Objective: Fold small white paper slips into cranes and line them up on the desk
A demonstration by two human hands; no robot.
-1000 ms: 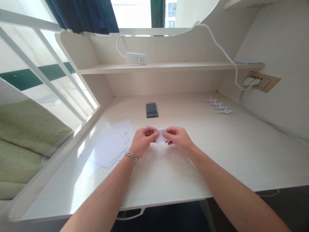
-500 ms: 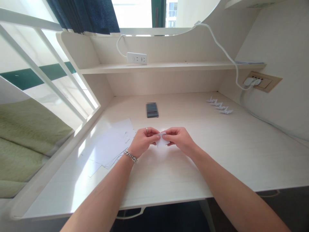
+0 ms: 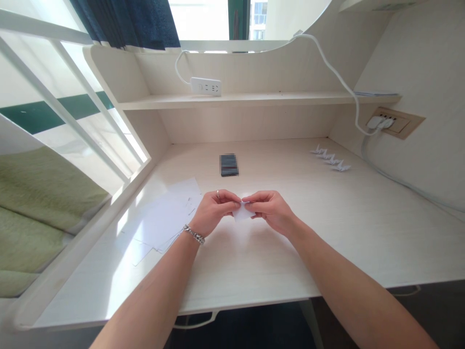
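Observation:
Between my two hands is a small piece of folded white paper (image 3: pixel 242 213), held over the middle of the desk. My left hand (image 3: pixel 217 208), with a ring and a chain bracelet at the wrist, pinches its left side between thumb and fingers. On the right side, my right hand (image 3: pixel 271 208) grips it the same way, the two sets of fingertips almost meeting at the top edge. The fingers cover parts of the paper, so its folds cannot be made out. Loose white sheets (image 3: pixel 163 213) lie just left of my left hand.
Several folded paper cranes (image 3: pixel 332 159) stand in a row at the back right of the desk (image 3: pixel 348 232). A dark, blurred-out flat object (image 3: pixel 228 165) lies beyond my hands. A white power strip (image 3: pixel 206 87) sits on the shelf, its cable running to a wall socket (image 3: pixel 395 122).
Both hands still hold the paper, with small finger shifts. The paper's top edge has tipped down a little between the fingertips, and my left hand has moved slightly left.

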